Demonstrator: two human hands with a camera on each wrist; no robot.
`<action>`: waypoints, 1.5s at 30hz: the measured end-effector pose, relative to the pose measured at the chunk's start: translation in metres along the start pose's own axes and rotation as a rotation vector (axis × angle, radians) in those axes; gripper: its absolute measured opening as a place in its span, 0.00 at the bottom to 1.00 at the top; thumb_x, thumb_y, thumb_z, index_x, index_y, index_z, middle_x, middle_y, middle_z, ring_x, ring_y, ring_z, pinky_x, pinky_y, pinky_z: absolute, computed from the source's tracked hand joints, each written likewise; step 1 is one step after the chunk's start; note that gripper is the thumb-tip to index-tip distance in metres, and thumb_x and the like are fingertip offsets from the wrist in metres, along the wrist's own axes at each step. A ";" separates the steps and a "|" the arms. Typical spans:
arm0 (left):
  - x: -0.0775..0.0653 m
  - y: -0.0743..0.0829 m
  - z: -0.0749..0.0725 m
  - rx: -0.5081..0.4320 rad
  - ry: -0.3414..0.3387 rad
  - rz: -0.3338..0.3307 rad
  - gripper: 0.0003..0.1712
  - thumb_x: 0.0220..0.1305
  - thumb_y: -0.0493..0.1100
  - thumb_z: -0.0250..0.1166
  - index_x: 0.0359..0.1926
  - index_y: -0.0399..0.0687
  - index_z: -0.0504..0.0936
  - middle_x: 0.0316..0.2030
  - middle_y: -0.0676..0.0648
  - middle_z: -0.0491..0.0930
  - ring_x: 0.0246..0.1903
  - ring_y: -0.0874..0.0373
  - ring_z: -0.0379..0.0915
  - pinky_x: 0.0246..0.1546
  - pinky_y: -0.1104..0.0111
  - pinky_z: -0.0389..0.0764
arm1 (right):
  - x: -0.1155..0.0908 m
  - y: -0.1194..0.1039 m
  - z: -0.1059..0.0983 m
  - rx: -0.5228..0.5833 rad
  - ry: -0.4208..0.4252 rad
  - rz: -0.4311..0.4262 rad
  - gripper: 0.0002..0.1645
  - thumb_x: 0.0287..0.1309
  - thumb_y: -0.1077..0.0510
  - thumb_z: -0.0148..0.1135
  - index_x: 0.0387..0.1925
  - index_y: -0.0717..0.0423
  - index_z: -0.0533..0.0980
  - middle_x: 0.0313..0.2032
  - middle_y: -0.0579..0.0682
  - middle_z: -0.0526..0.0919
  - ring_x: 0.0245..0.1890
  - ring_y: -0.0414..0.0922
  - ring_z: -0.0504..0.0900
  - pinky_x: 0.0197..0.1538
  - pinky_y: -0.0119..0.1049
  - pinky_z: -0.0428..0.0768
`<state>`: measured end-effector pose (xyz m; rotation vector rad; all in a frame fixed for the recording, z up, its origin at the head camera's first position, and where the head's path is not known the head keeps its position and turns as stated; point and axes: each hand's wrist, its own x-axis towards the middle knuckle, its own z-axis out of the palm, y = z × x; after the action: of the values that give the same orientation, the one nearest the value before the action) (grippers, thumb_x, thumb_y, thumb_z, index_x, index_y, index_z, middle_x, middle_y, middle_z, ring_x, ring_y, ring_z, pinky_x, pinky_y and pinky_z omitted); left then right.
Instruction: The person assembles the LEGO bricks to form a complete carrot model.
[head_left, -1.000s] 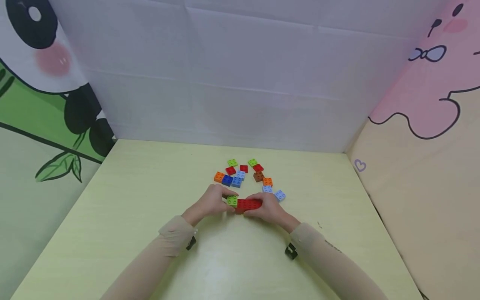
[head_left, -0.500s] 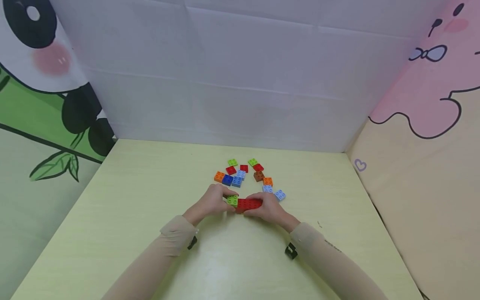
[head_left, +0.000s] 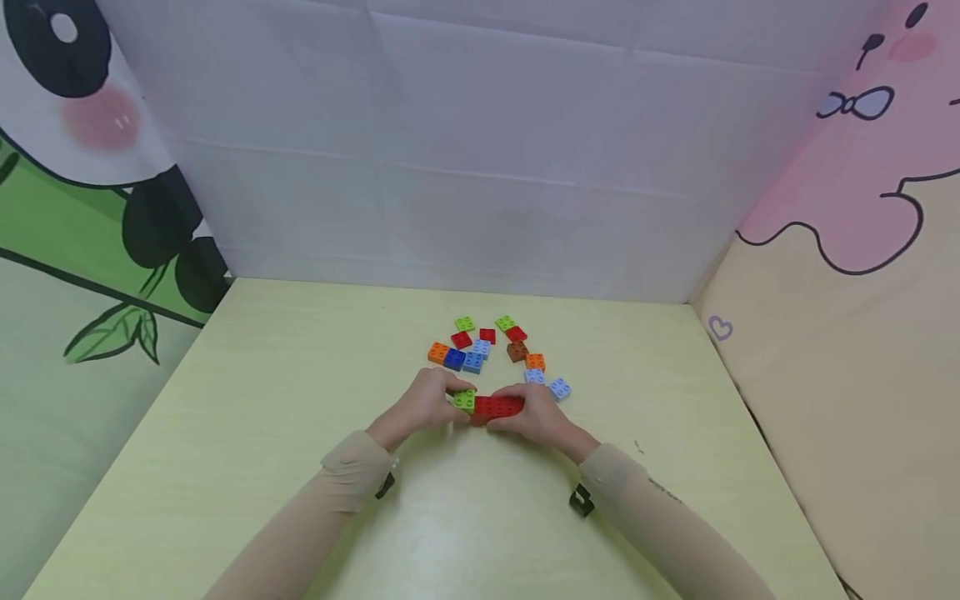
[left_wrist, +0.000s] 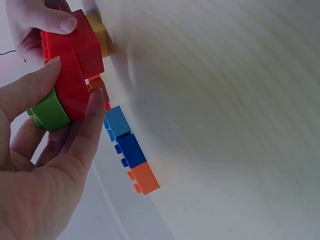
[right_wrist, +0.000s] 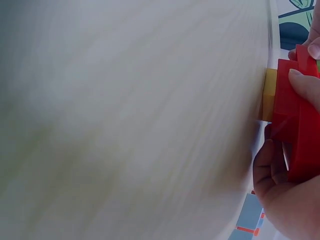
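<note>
Between my hands stands a small stack of toy bricks: long red bricks [head_left: 497, 407], a lime-green brick [head_left: 464, 401] on top at the left end, and a yellow brick [left_wrist: 98, 35] at the bottom. My left hand [head_left: 424, 402] pinches the stack's left end, thumb and fingers on opposite sides of the green brick and the red beneath it. My right hand [head_left: 538, 419] grips the red bricks from the right end, its thumb on their near side. In the right wrist view the yellow brick [right_wrist: 269, 95] sits under the red; the right hand hides part of the stack.
Loose bricks lie behind the hands: orange [head_left: 438, 352], dark blue [head_left: 454, 359] and blue [head_left: 473, 362] in a row, plus a brown brick [head_left: 517, 352], light blue brick [head_left: 559, 388] and several red and green ones. A white wall [head_left: 465, 167] bounds the table's back.
</note>
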<state>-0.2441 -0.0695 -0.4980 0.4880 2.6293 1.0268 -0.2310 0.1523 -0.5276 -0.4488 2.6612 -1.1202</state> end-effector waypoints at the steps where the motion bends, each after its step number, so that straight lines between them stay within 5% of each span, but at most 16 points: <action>1: 0.000 0.000 0.000 0.003 0.001 -0.002 0.27 0.45 0.40 0.78 0.51 0.52 0.85 0.42 0.52 0.80 0.42 0.56 0.67 0.42 0.62 0.71 | 0.000 -0.001 0.000 0.000 0.001 -0.003 0.27 0.44 0.41 0.75 0.47 0.43 0.82 0.40 0.39 0.79 0.42 0.43 0.73 0.38 0.37 0.75; 22: 0.000 0.010 0.000 0.071 -0.011 0.078 0.20 0.42 0.42 0.79 0.40 0.52 0.85 0.36 0.56 0.78 0.39 0.55 0.68 0.43 0.60 0.71 | -0.003 -0.002 -0.004 0.025 -0.013 -0.015 0.27 0.43 0.41 0.76 0.47 0.44 0.82 0.39 0.39 0.79 0.42 0.43 0.74 0.38 0.37 0.76; 32: 0.007 0.007 0.016 0.032 0.029 0.141 0.18 0.44 0.48 0.79 0.39 0.52 0.85 0.36 0.57 0.78 0.39 0.56 0.68 0.39 0.62 0.70 | -0.003 -0.002 -0.005 0.015 -0.015 -0.035 0.26 0.43 0.41 0.75 0.47 0.43 0.82 0.40 0.38 0.80 0.42 0.42 0.73 0.39 0.36 0.76; 45: 0.010 0.007 0.030 -0.020 0.072 0.115 0.19 0.44 0.50 0.78 0.39 0.53 0.85 0.35 0.56 0.77 0.39 0.56 0.68 0.39 0.63 0.71 | 0.000 0.001 -0.005 -0.007 -0.013 -0.038 0.28 0.41 0.39 0.76 0.46 0.45 0.83 0.39 0.38 0.80 0.42 0.42 0.74 0.39 0.34 0.77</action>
<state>-0.2405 -0.0429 -0.5153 0.6156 2.6778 1.1246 -0.2330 0.1561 -0.5245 -0.5079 2.6570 -1.1159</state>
